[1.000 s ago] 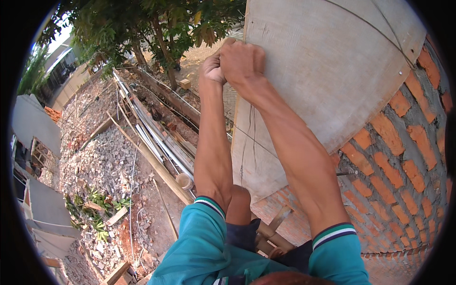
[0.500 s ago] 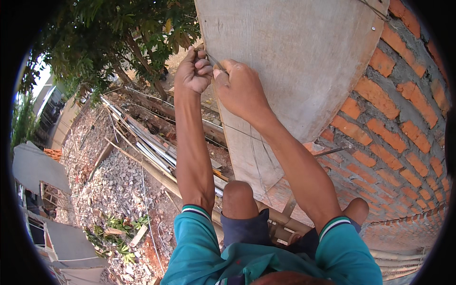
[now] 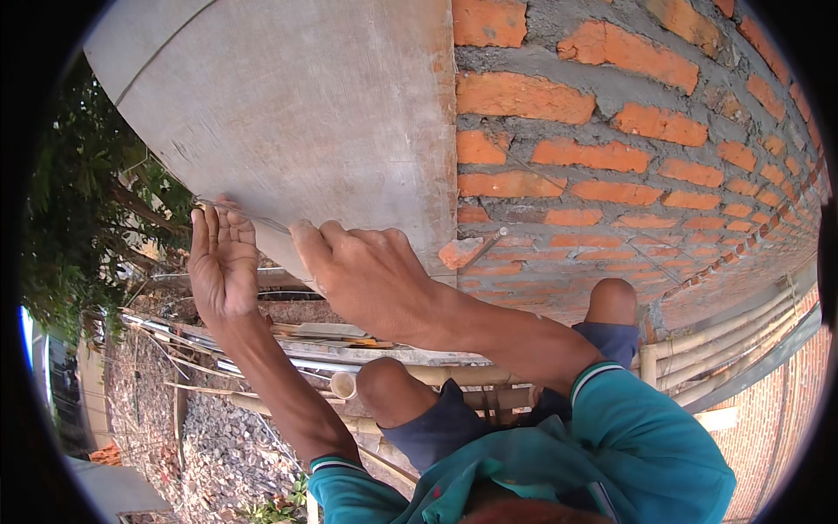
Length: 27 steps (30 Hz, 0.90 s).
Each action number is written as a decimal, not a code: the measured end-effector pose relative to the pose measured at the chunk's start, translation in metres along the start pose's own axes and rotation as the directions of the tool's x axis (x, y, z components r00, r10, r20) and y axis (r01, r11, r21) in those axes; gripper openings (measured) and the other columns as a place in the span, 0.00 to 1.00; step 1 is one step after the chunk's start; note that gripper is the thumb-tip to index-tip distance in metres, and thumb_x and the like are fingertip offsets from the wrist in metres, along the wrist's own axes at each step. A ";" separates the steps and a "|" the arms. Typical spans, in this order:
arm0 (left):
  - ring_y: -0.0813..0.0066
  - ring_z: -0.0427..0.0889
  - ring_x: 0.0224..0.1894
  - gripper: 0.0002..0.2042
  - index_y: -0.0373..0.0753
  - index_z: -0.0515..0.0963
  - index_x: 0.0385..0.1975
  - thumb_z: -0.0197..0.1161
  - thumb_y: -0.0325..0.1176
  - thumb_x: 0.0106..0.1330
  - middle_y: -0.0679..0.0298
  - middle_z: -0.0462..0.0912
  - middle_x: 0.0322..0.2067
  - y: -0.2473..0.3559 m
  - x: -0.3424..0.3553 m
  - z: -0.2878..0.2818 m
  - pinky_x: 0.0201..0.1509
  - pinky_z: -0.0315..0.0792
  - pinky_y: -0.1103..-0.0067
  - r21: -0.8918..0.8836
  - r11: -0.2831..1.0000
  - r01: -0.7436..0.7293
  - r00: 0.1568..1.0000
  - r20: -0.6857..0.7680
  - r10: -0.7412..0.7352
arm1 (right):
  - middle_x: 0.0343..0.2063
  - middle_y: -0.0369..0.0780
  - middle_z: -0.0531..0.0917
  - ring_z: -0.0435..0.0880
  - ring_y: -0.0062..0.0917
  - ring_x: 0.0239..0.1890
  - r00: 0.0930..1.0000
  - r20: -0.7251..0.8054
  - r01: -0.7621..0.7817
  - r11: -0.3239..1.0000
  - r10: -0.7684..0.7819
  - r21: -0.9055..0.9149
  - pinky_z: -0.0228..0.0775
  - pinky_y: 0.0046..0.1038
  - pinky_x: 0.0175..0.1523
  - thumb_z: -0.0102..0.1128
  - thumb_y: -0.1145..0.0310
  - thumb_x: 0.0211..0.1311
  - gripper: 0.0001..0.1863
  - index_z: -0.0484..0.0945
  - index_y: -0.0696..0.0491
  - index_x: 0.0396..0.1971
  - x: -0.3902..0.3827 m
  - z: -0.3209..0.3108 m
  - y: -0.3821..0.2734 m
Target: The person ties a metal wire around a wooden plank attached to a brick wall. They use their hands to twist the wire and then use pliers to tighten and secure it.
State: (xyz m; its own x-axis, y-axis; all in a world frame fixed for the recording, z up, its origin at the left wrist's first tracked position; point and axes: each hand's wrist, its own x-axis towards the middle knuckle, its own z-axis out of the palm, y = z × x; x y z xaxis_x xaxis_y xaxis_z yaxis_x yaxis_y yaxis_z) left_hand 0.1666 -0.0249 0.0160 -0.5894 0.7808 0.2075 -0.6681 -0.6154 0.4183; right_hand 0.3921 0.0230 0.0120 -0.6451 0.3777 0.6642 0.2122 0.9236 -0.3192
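Left hand (image 3: 223, 262) spread flat, palm showing, fingertips at a thin wire (image 3: 249, 215) on the grey plastered column (image 3: 297, 113). Right hand (image 3: 367, 275) at 3 o'clock of it, fingers curled, pressed against the column edge; red brick wall (image 3: 628, 148) at 3 o'clock.

teal short sleeves (image 3: 611, 428), white-striped cuffs, dark shorts (image 3: 436, 419)

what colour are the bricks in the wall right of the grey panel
Orange-red bricks with grey mortar between; the head view shows them.
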 end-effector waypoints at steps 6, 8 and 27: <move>0.72 0.84 0.40 0.13 0.33 0.76 0.57 0.61 0.30 0.77 0.62 0.85 0.41 -0.047 -0.019 0.022 0.46 0.83 0.74 0.078 0.986 -0.149 0.982 0.127 0.139 | 0.30 0.45 0.84 0.89 0.36 0.33 0.988 0.151 0.057 0.966 -0.019 -0.251 0.78 0.33 0.31 0.66 0.73 0.58 0.18 0.79 0.66 0.47 -0.036 -0.069 -0.020; 0.73 0.84 0.40 0.14 0.33 0.75 0.57 0.61 0.30 0.77 0.62 0.85 0.41 -0.058 -0.022 0.031 0.46 0.83 0.74 0.082 0.985 -0.155 0.982 0.126 0.144 | 0.32 0.44 0.85 0.87 0.37 0.37 0.989 -0.047 0.127 0.975 -0.138 -0.181 0.76 0.36 0.37 0.66 0.69 0.62 0.15 0.81 0.63 0.45 -0.050 -0.115 -0.013; 0.72 0.74 0.36 0.15 0.40 0.68 0.58 0.50 0.45 0.83 0.60 0.79 0.42 -0.170 -0.081 0.135 0.46 0.75 0.69 0.078 0.997 0.018 1.000 0.022 -0.020 | 0.21 0.30 0.74 0.74 0.13 0.25 0.771 0.150 -0.552 0.532 0.618 0.642 0.62 0.22 0.29 0.56 0.60 0.78 0.18 0.83 0.62 0.42 -0.068 -0.176 0.076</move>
State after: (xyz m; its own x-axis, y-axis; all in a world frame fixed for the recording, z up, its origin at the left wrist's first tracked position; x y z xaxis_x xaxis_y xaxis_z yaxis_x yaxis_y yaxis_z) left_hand 0.3891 0.0314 0.0470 -0.5659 0.7951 0.2182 -0.6412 -0.5908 0.4897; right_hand 0.5812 0.0788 0.0617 -0.4763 0.8529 0.2138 -0.0026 0.2417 -0.9703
